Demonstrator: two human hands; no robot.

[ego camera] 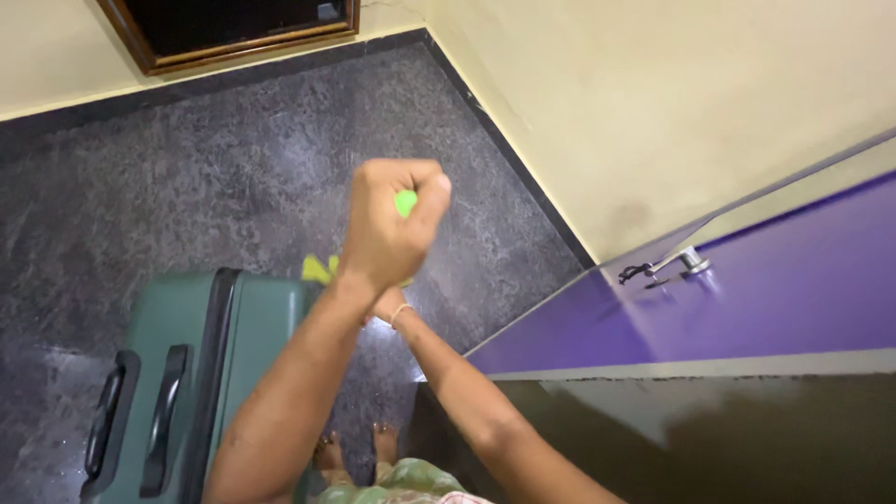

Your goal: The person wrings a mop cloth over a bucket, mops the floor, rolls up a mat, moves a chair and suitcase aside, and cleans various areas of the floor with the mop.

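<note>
My left hand (390, 224) is raised in a closed fist, and a small bright green object (405, 202) shows between its fingers. My right arm reaches in from the lower right with a thin bracelet at the wrist. My right hand (381, 304) is mostly hidden behind my left wrist, so its grip does not show. A yellow-green piece (320, 269) peeks out beside my left wrist, just above the top of a dark green hard-shell suitcase (257, 327).
The suitcase stands on a dark speckled stone floor (187, 177), its two black handles (140, 420) facing left. An open purple door (775, 280) with a metal lever handle (689, 261) is at the right. Cream walls meet in the far corner. My bare feet (355, 453) show below.
</note>
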